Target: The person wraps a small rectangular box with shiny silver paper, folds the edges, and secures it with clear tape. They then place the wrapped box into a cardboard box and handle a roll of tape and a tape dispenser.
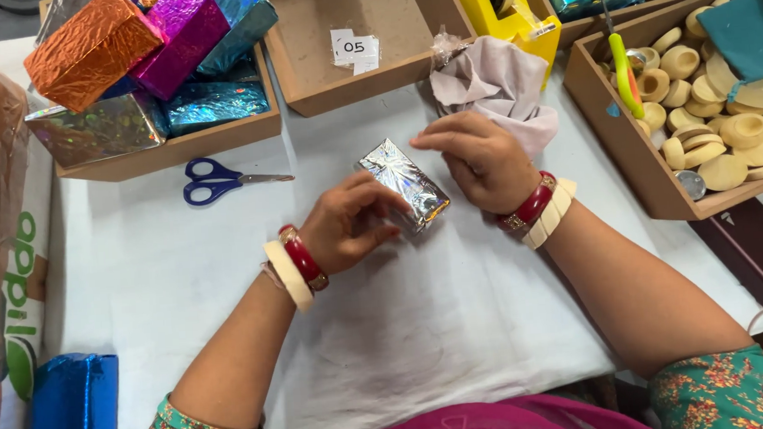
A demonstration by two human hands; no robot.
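Small silver foil-wrapped box (404, 184) lay on the desk (422, 325), tilted diagonally, between both hands. Left hand (347, 225) came at it from the near side: thumb and fingers (379, 208) curled around the box's near long edge and lower corner, pinching the foil. Right hand (483, 161) sat at the far side of the box, fingers bent and closed down toward its upper right edge; fingertips were hidden behind the hand, so contact there could not be confirmed, though the index finger (434, 138) reached out just above the box's top corner. Box's foil face showed between the two sets of fingers, creased and reflective.

Both wrists wore red and cream bangles. Just beyond the right fingers lay a crumpled pale cloth (501, 82); behind it stood a yellow tape dispenser (510, 12). Left of the left fingers, well apart, blue-handled scissors (214, 180) lay closed on the desk. Beyond them a wooden tray (178, 147) held wrapped boxes in orange, magenta and teal foil. An open wooden tray (340, 95) with a paper tag sat beyond the box. Far right of the right fingers, another tray (631, 158) held round wooden pieces (725, 127). A blue foil package (74, 409) lay at the desk's near left corner.
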